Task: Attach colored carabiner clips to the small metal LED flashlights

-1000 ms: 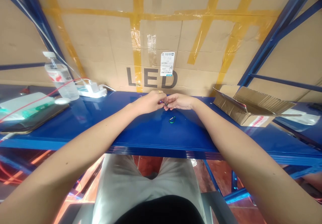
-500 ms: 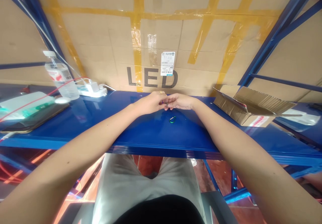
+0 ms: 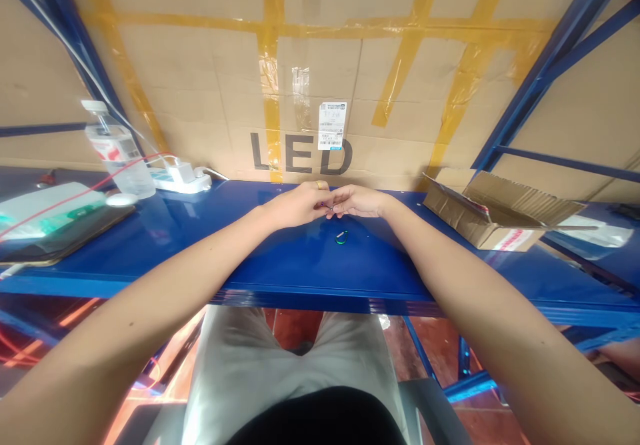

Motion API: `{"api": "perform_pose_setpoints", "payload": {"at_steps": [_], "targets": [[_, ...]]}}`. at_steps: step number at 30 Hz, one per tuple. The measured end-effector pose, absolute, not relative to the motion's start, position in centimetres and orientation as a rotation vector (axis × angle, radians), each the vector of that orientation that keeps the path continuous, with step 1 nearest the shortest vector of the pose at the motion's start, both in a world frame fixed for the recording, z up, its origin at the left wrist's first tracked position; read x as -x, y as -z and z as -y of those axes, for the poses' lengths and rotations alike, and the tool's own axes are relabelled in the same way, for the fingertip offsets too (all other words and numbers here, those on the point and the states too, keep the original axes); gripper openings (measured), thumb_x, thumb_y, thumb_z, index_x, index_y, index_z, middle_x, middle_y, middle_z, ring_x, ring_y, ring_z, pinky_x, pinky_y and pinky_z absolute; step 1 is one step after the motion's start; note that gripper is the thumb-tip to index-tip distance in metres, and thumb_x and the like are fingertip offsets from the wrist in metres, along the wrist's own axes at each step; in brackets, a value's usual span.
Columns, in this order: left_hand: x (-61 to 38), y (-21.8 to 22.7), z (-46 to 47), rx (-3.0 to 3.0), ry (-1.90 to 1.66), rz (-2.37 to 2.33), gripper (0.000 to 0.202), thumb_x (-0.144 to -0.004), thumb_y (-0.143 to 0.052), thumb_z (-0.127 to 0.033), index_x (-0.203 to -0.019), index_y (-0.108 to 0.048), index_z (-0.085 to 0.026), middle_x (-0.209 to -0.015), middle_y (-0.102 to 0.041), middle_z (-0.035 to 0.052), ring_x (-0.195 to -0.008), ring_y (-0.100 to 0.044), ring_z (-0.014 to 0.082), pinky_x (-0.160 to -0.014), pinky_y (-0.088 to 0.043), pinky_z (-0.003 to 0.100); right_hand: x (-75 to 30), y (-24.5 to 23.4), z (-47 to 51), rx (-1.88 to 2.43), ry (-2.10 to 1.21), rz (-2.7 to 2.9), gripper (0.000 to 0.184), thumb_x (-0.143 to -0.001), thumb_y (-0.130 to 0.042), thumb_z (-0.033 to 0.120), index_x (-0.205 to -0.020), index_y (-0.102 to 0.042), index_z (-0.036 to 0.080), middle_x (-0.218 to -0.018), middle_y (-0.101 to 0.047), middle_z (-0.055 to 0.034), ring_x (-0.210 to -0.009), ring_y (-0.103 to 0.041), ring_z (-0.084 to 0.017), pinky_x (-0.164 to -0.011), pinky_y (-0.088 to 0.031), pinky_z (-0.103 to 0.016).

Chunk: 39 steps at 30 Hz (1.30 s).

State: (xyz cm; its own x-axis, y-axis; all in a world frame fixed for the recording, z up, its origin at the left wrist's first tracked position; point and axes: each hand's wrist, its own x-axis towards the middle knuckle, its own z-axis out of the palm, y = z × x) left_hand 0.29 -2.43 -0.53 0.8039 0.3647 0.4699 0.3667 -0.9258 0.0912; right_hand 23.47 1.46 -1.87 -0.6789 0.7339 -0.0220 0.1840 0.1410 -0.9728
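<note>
My left hand (image 3: 296,203) and my right hand (image 3: 359,201) meet over the back of the blue metal shelf (image 3: 280,258). Fingertips of both are pinched together on a tiny purple and metal piece (image 3: 326,207), too small to name. A gold ring sits on a finger of my left hand. A small green carabiner clip (image 3: 342,237) lies flat on the shelf just in front of my right hand, untouched.
A taped cardboard wall marked "LED" (image 3: 300,155) closes the back. An open cardboard box (image 3: 495,218) stands at the right. At the left are a water bottle (image 3: 119,151), a white power strip (image 3: 183,179) with cables and a dark tablet with a white pack (image 3: 55,221).
Both hands stay pinched on the small piece with only slight finger shifts. The view has drifted a little; the green clip has not moved.
</note>
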Motion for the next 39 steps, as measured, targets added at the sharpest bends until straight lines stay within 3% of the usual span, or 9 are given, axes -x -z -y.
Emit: {"api": "perform_pose_setpoints", "payload": {"at_steps": [5,10,16,22,24,31,35,39], "targets": [[-0.4,0.7,2.3,2.98,0.808,0.553,0.019,-0.097,-0.053,-0.02,-0.094,-0.072,-0.018,-0.097,-0.061,0.0077,-0.085,-0.059,0.0173,-0.075,-0.047,0.03,-23.6,1.9,-1.5,0.873,-1.579,1.953,0.03,-0.069,-0.087,0.014,-0.097,-0.078,0.015,-0.094,-0.077,-0.0078,-0.092,-0.073,-0.019,-0.074,-0.053,-0.026],[-0.3,0.3,2.7,2.963,0.895,0.635,0.009,-0.092,-0.06,-0.021,-0.088,-0.067,-0.018,-0.086,-0.061,0.0045,-0.076,-0.057,0.0153,-0.068,-0.045,0.028,-23.7,2.0,-1.7,0.85,-1.577,1.972,0.034,-0.067,-0.088,0.016,-0.1,-0.078,0.015,-0.098,-0.077,-0.0084,-0.092,-0.073,-0.019,-0.074,-0.053,-0.026],[-0.3,0.3,3.0,3.003,0.906,0.657,0.009,-0.088,-0.062,-0.022,-0.093,-0.068,-0.018,-0.092,-0.068,0.0057,-0.079,-0.062,0.016,-0.069,-0.047,0.027,-23.7,1.9,-1.7,0.851,-1.576,1.991,0.032,-0.066,-0.088,0.015,-0.096,-0.076,0.014,-0.097,-0.077,-0.0076,-0.087,-0.073,-0.018,-0.07,-0.053,-0.024],[1.1,-1.2,2.5,2.863,0.986,0.943,0.015,-0.086,-0.056,-0.021,-0.091,-0.069,-0.018,-0.081,-0.069,0.003,-0.07,-0.06,0.016,-0.067,-0.044,0.028,-23.3,1.2,-0.5,0.648,-1.75,1.819,0.032,-0.081,-0.081,0.019,-0.109,-0.067,0.016,-0.104,-0.077,-0.0106,-0.099,-0.076,-0.024,-0.08,-0.058,-0.033],[2.6,-2.0,1.7,2.788,1.005,1.105,0.019,-0.085,-0.056,-0.021,-0.097,-0.07,-0.018,-0.086,-0.072,0.0034,-0.075,-0.061,0.017,-0.07,-0.045,0.029,-22.8,1.0,0.0,0.628,-1.756,1.833,0.029,-0.083,-0.079,0.022,-0.108,-0.065,0.017,-0.106,-0.078,-0.0121,-0.102,-0.075,-0.025,-0.083,-0.058,-0.035],[6.5,-2.8,-0.2,2.981,0.168,1.676,0.02,-0.072,-0.071,-0.031,-0.088,-0.075,-0.021,-0.084,-0.075,0.0035,-0.074,-0.064,0.0186,-0.065,-0.043,0.026,-18.6,1.5,1.6,0.795,-1.264,2.164,0.017,-0.079,-0.078,0.021,-0.094,-0.072,0.016,-0.109,-0.078,-0.0094,-0.092,-0.07,-0.019,-0.073,-0.052,-0.028],[6.1,-2.5,-0.3,2.963,0.037,1.733,0.025,-0.069,-0.073,-0.034,-0.089,-0.075,-0.02,-0.083,-0.075,0.0045,-0.072,-0.065,0.0196,-0.064,-0.044,0.027,-17.3,2.3,1.5,0.768,-1.164,2.157,0.016,-0.075,-0.078,0.022,-0.089,-0.072,0.016,-0.094,-0.076,-0.0049,-0.09,-0.069,-0.019,-0.087,-0.053,-0.035],[5.9,-2.1,-0.8,3.002,-0.023,1.668,0.017,-0.07,-0.069,-0.033,-0.08,-0.074,-0.02,-0.068,-0.07,0.0037,-0.064,-0.063,0.0188,-0.061,-0.043,0.027,-17.5,2.5,1.2,0.758,-1.082,2.186,0.018,-0.073,-0.079,0.023,-0.088,-0.071,0.017,-0.093,-0.076,-0.0051,-0.089,-0.069,-0.021,-0.087,-0.054,-0.038]]}}
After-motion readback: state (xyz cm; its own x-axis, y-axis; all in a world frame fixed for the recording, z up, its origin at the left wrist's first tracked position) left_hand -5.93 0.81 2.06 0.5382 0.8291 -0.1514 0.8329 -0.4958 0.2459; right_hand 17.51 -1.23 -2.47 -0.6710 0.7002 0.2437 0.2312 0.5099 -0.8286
